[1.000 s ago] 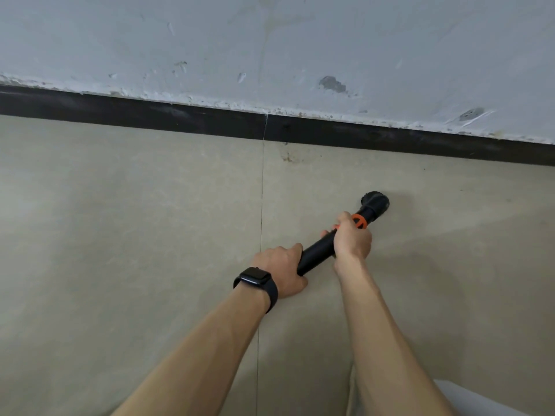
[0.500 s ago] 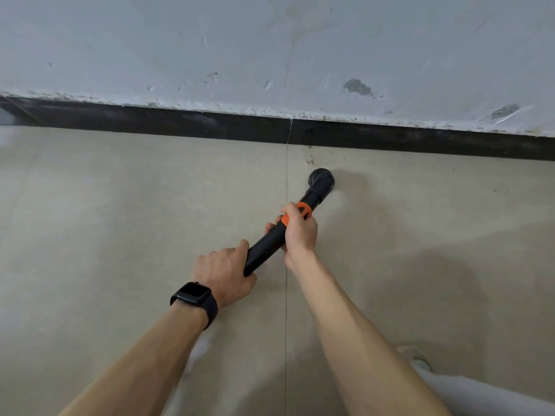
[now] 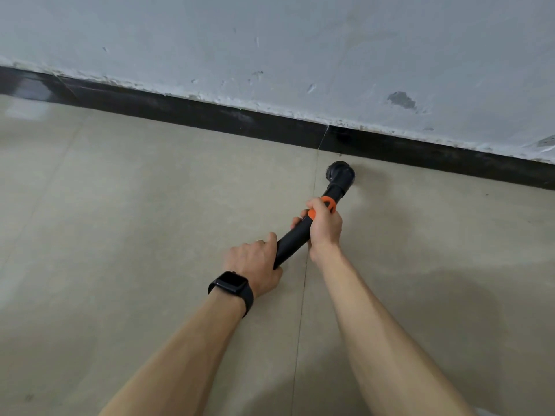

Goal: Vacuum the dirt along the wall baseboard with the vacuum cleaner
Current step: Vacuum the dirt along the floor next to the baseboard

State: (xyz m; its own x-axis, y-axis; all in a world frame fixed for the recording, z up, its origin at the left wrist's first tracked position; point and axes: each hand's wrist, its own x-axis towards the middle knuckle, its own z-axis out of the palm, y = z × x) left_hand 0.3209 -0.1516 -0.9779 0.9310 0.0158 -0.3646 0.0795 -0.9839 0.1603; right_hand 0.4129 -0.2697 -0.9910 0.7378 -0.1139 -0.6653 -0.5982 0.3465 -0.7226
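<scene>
**A:** Where is the vacuum's working end?

**B:** The round black brush nozzle [image 3: 341,172] is down on the beige tiled floor [image 3: 120,211], just beside the dark baseboard [image 3: 210,115]. I cannot tell whether it touches the board. It sits a little to the right of the grout line [image 3: 303,283] that runs up to the baseboard.

**A:** And the grips?

**B:** Both are bare hands wrapped around the black vacuum tube [image 3: 292,241], which slants from lower left up to the nozzle. The right grip [image 3: 326,228] holds the tube higher up, fingers curled around it right at the orange collar [image 3: 329,204], partly covering it. The left grip [image 3: 255,265] clasps the lower end, thumb lying along the top of the tube. The tube's end is hidden inside the hand.

**A:** Anything on the wrists?

**B:** A black smartwatch [image 3: 231,285] on the left one.

**A:** What about the wall?

**B:** The pale grey wall [image 3: 270,40] is scuffed and chipped, with ragged white paint along its lower edge where it meets the baseboard. A small dark speck [image 3: 486,194] lies on the floor near the board, well to the right of the nozzle.
</scene>
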